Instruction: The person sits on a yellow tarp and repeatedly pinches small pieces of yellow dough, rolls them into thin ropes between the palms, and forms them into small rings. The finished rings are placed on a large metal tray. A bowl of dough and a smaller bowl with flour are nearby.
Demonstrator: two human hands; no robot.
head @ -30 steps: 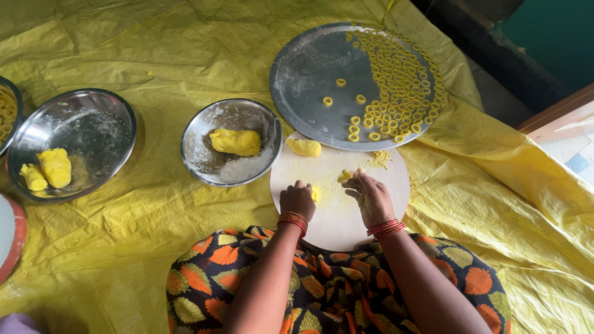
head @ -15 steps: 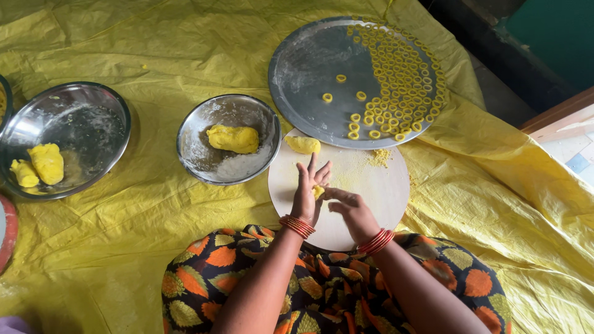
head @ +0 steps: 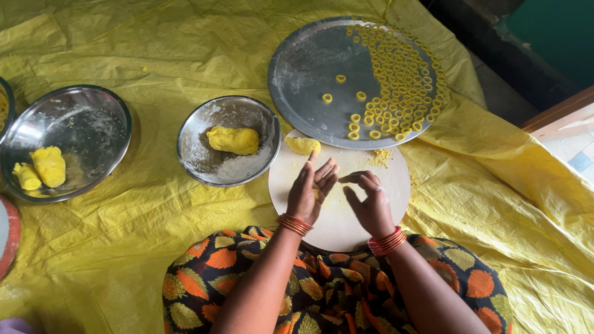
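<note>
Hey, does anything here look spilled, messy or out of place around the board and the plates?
Only small things. Yellow crumbs lie loose at the round board's far edge, beside the big steel plate. On that plate, three dough rings sit apart from the packed rows. White flour has smeared inside the middle bowl.
</note>
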